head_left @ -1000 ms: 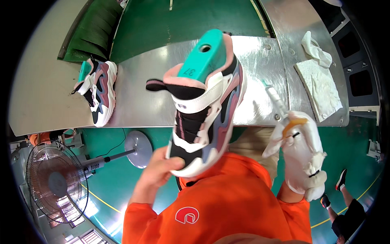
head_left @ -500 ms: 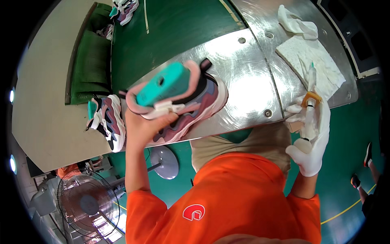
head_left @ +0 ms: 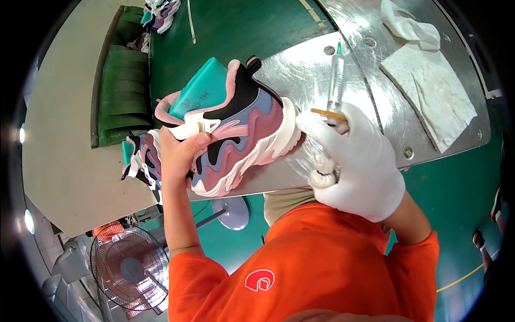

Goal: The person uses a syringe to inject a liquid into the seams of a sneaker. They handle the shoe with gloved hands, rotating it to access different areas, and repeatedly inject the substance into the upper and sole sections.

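Observation:
My bare left hand point(head_left: 182, 153) grips a chunky sneaker point(head_left: 238, 134) in pink, mauve, blue-grey and black with a thick white sole. A teal shoe last point(head_left: 203, 88) fills its opening. In my white-gloved right hand point(head_left: 357, 166) is a clear syringe point(head_left: 336, 80), its teal tip pointing away from me. An orange-yellow piece point(head_left: 328, 114) sits around the barrel by my fingers. The gloved fingers are close to the heel end of the sole; whether they touch it I cannot tell. Part of the syringe is hidden by the glove.
Another sneaker point(head_left: 145, 161) stands at the left on the beige surface point(head_left: 64, 161). More shoes point(head_left: 161, 13) lie on the green belt point(head_left: 230, 32) beyond. A white cloth pad point(head_left: 432, 91) and a crumpled white cloth point(head_left: 410, 24) rest on the metal table point(head_left: 370, 70). A fan point(head_left: 129, 268) stands lower left.
My right hand has brought the syringe leftward from the cloth pad to beside the sneaker. The sneaker in my left hand has turned, showing more of its side.

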Demonstrator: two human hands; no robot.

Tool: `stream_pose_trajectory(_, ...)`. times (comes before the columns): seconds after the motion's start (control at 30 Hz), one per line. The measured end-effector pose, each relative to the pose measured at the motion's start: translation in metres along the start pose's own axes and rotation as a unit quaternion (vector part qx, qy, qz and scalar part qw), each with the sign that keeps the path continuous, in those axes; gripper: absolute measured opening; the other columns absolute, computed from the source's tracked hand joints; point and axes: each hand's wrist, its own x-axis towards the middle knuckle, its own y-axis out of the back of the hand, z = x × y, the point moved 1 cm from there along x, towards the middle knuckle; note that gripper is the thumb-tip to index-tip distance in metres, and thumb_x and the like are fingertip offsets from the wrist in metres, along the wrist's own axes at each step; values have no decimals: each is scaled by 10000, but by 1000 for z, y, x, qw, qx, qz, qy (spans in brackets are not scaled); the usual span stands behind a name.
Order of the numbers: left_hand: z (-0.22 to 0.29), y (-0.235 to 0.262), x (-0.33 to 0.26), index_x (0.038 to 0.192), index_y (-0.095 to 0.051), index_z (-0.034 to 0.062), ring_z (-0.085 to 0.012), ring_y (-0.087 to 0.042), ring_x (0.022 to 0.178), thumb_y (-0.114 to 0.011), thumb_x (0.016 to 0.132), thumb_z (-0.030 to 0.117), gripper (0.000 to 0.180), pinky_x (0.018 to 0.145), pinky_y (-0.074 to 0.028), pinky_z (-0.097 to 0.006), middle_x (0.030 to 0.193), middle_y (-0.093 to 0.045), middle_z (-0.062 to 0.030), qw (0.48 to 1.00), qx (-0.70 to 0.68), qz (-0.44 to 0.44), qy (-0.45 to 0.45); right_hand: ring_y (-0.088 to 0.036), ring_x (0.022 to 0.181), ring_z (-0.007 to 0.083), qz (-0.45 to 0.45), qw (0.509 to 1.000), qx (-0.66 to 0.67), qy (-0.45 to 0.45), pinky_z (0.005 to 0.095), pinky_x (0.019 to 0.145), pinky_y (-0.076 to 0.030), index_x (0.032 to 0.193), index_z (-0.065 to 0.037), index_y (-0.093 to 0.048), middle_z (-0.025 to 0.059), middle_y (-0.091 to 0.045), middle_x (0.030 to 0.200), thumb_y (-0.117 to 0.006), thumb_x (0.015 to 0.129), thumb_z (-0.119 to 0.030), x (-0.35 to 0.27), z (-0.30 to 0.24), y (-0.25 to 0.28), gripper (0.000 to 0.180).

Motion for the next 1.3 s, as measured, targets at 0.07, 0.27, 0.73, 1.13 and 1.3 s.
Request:
stream_pose_trajectory(0.07,-5,6,2,1169,-597,-46,-147,-637,858,-864,613,423,775,800,-510,-285,968,-664,-65,1000,2,-15,26,-543,813,285,-12,1000,16,-4,394,667,-479,1246,-193,-597,116,-481,962,-708,575,-134,11,0,-5,683)
stream_pose_trajectory(0.27,-5,3,6,1219,-563,-48,-137,-641,849,-883,595,437,852,767,-515,-270,951,-667,-64,999,-30,-28,28,-556,814,292,23,999,15,37,396,677,-482,1237,-157,-596,132,-482,968,-722,567,-142,23,2,-16,682)
stream_pose_trajectory(0.73,-5,0,7,1098,-615,-60,-149,-664,835,-882,594,364,711,776,-531,-270,926,-689,-80,998,-37,-4,-49,-583,835,351,-14,994,66,82,382,729,-498,1206,-116,-607,183,-505,1031,-717,577,-75,34,9,-8,640)
stream_pose_trajectory(1.13,0,5,10,1100,-645,-54,-134,-643,800,-849,633,336,642,751,-518,-264,926,-693,-79,999,-10,-49,21,-585,848,307,-22,990,133,49,362,792,-495,1205,-114,-610,164,-502,1071,-727,587,-52,28,13,-4,631)
stream_pose_trajectory(1.3,0,4,8,1130,-627,-52,-134,-643,832,-861,629,320,666,771,-521,-267,945,-688,-82,998,-22,-55,8,-570,962,327,-39,995,85,33,382,860,-479,1216,-115,-602,178,-502,1116,-752,571,-71,25,3,-2,664)
